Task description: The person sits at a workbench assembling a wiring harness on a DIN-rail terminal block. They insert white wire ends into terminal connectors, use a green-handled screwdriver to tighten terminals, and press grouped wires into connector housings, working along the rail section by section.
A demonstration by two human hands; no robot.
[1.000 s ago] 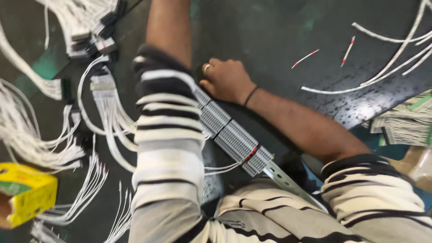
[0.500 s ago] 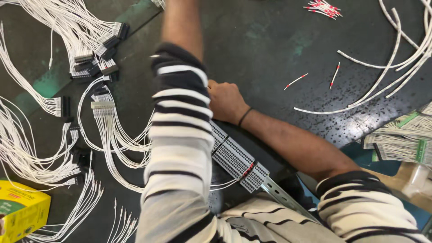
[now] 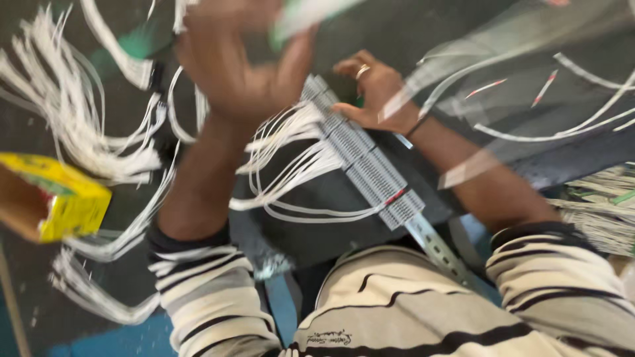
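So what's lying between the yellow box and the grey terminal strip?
In the head view, the left forearm and loose white wires cross the dark table between the yellow box and the terminal strip.

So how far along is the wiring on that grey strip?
Partly done, by the look. White wires already fan out of the grey terminal strip. In hand: the right hand rests on the strip's top end; the left hand hovers above, blurred. Left: loose wire bundles lie on the table.
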